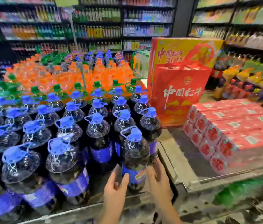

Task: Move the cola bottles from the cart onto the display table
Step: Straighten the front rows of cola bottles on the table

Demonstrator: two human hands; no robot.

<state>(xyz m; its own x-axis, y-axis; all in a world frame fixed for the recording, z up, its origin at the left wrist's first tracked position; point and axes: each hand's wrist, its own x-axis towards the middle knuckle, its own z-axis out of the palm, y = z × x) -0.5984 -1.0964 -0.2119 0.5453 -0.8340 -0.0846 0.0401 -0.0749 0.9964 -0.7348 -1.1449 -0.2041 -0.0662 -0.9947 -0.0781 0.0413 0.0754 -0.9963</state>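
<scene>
Several dark cola bottles with blue caps and purple labels stand in rows on the display table (72, 210). The front right cola bottle (135, 152) stands upright at the table's corner. My left hand (115, 186) is at its lower left, fingers relaxed, thumb touching the label. My right hand (159, 180) lies against its lower right side with fingers straight. Neither hand wraps round the bottle. The cart is not in view.
Orange bottles (98, 70) and green-capped bottles (77, 86) fill the table behind the cola. A red gift bag (180, 96) and a stack of red cartons (234, 126) sit on a lower platform to the right. Stocked shelves line the back and right.
</scene>
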